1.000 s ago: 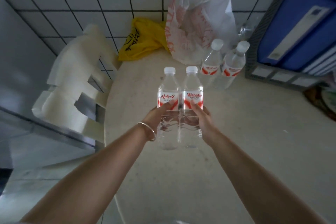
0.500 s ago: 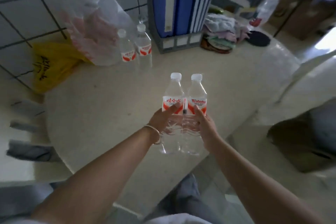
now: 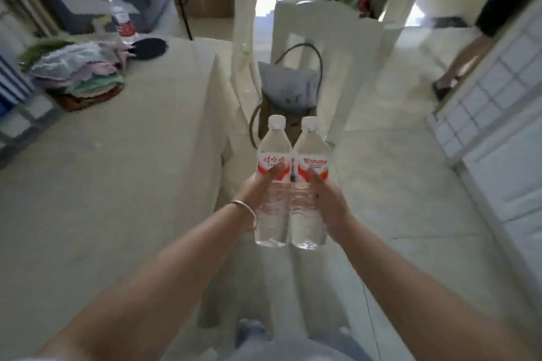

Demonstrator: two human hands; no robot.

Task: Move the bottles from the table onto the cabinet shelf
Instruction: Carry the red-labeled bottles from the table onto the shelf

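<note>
Left hand [image 3: 258, 189]: grips left bottle [image 3: 272, 184], upright.
Right hand [image 3: 328, 199]: grips right bottle [image 3: 310, 190] (bottles touching).
Risk: slick plastic could slip mid-carry.

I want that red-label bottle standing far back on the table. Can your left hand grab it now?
Probably not. The left hand and right hand together hold two bottles, off the table's edge; the far bottle stands well beyond.
</note>
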